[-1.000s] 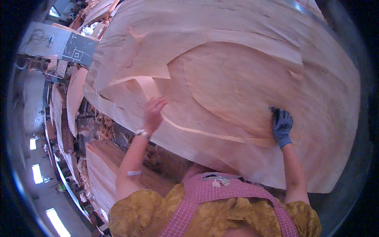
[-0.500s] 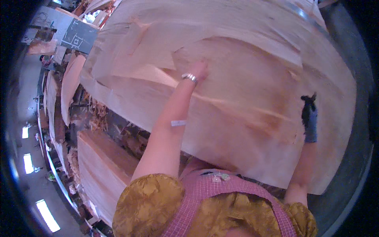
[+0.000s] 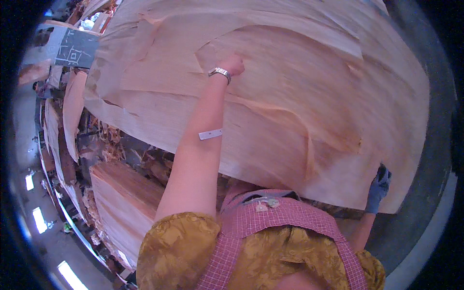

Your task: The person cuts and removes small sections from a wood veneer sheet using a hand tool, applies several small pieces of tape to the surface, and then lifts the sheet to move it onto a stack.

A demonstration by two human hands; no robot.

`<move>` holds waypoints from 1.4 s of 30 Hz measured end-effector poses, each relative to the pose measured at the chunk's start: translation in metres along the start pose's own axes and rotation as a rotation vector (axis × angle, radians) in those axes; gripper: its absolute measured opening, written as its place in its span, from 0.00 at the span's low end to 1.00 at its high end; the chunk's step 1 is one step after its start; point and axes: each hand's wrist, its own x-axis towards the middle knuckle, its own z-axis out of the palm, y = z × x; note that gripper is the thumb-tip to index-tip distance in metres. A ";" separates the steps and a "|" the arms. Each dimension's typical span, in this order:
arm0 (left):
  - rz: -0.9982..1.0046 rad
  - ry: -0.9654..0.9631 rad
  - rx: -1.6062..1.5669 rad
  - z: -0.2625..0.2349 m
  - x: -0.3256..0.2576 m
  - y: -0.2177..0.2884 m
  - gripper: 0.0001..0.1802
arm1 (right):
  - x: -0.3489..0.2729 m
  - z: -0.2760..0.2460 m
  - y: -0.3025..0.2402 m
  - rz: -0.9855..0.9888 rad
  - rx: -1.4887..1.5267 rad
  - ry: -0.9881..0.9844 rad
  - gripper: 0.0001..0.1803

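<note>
The veneer sheet (image 3: 299, 111) is thin, pale tan wood with reddish grain, wrinkled and torn along its edges. It lies on top of a stack of like sheets, filling the upper and middle view. The left arm is stretched far forward; the left hand (image 3: 235, 64) is closed, knuckles pressed on the sheet. The right hand (image 3: 378, 189), in a blue glove, grips the sheet's near right edge, arm low.
</note>
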 end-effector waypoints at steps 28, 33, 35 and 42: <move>0.044 0.127 0.085 0.023 0.015 -0.024 0.23 | 0.105 -0.024 -0.429 -0.377 1.582 -1.639 0.15; 0.082 0.183 0.067 0.014 0.008 -0.010 0.22 | 0.114 -0.032 -0.421 -0.436 1.556 -1.652 0.14; 0.067 0.158 0.064 0.002 -0.009 0.009 0.22 | 0.123 -0.045 -0.413 -0.375 1.563 -1.645 0.13; 0.006 0.191 0.088 -0.003 -0.030 0.016 0.26 | 0.155 -0.075 -0.391 -0.435 1.331 -1.801 0.11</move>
